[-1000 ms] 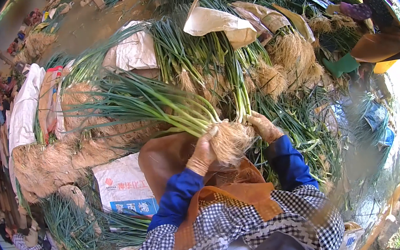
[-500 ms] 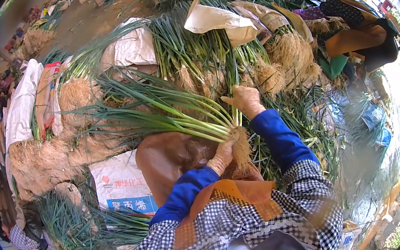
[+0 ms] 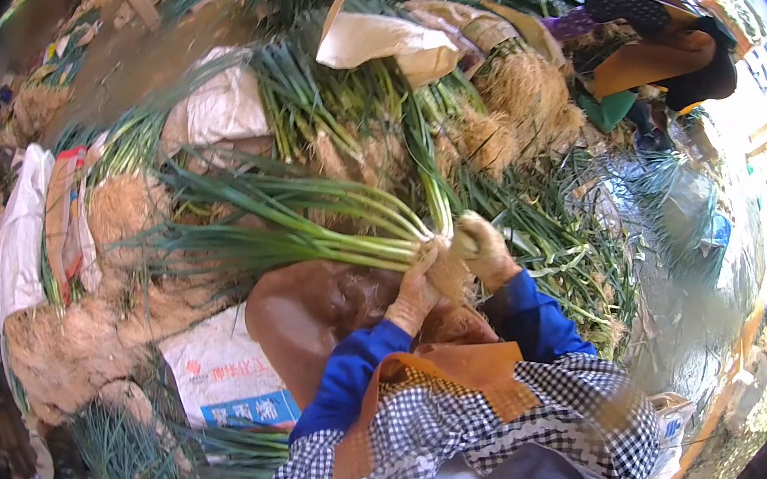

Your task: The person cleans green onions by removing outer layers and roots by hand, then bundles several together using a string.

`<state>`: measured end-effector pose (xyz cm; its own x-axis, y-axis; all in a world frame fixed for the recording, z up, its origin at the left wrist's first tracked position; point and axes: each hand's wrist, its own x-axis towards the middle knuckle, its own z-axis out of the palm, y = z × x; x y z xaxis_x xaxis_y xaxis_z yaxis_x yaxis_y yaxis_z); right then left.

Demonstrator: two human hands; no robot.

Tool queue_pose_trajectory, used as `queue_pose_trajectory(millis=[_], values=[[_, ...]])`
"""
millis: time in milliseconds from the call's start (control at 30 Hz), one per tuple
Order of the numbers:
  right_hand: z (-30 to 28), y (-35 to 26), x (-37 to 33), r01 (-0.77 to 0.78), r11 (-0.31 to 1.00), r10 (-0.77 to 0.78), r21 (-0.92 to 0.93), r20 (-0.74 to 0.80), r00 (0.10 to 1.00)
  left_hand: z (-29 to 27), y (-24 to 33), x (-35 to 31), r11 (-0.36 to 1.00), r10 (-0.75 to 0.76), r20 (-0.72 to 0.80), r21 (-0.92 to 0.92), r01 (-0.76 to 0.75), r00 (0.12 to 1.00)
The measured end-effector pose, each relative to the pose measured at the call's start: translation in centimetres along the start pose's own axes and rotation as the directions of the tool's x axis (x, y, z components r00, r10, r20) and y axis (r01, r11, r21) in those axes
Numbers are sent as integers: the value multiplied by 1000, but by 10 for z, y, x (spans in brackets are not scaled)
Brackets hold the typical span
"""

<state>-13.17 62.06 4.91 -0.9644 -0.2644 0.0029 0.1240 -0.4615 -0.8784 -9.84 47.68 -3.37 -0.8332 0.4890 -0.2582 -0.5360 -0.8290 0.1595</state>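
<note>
A bunch of green onions [image 3: 345, 237] lies across my lap, its long leaves fanned out to the left. My left hand [image 3: 413, 291] is closed around the white ends of the stalks, just by the pale stringy roots [image 3: 452, 281]. At the right side of the same root end, my right hand [image 3: 487, 252] has its fingers curled in against the base of the stalks that point upward. Its fingertips are partly hidden, so the exact grip is hard to see. A brown covering [image 3: 306, 311] on my lap lies beneath the bunch.
Rooted onion bundles [image 3: 66, 345] are piled at the left, with more bundles [image 3: 519, 98] beyond. Loose green leaves [image 3: 563, 256] cover the ground at right. A printed white sack [image 3: 226, 359] lies beside my left arm. Another person [image 3: 655, 34] bends over at the far right.
My right hand has come down from higher on the upright stalks to the root end, beside my left hand. My left hand keeps its hold. The whole view has shifted slightly.
</note>
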Motion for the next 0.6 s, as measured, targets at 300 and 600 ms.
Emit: queue_pose_trajectory(millis=[300, 600], values=[[5, -14, -67, 15, 692, 167, 721, -181, 969, 15, 2, -5, 994, 39, -91, -99, -48, 995], [24, 10, -30, -95, 592, 215, 800, -43, 976, 22, -1, -9, 993, -27, 74, -116, 36, 997]])
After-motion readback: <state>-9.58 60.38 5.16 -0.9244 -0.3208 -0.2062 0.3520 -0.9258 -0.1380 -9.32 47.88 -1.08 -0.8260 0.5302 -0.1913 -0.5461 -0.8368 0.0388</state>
